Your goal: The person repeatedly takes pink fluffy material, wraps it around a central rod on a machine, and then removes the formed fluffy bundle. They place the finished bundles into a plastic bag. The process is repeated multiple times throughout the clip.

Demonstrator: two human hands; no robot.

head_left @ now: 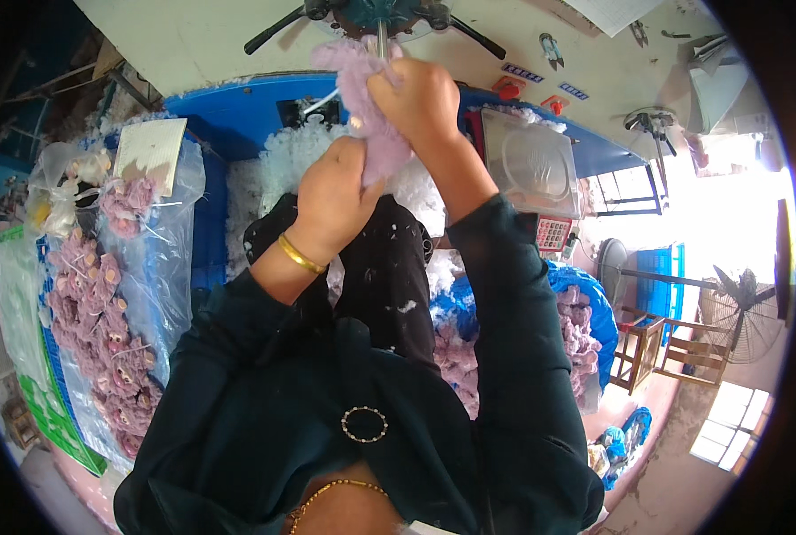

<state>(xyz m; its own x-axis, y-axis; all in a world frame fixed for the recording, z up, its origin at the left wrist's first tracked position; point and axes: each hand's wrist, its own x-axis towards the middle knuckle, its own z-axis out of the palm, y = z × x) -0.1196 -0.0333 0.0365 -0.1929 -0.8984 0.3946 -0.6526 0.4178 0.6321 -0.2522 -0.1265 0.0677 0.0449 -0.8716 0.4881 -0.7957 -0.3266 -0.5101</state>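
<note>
item: lilac plush toy (362,89), soft, light
grip: left hand (331,201) and right hand (420,98) clamped on its body
beneath: white stuffing (282,160)

A bag of plush toys (103,339) lies left of the person, a scale (530,165) right, loose stuffing (282,169) ahead.

a clear plastic bag (152,267) lies open along the left edge of the blue worktop (237,111), packed with small lilac plush pieces. a white rectangular card (151,152) rests on the bag's far end. a smaller knotted clear bag (59,183) sits at the far left corner, holding pale items, possibly plush parts. on the worktop's far right edge are two small dark blue labels (523,73) and two red tags (507,87). at the right edge, a grey scale's front shows a red-and-white keypad (551,234).
</note>
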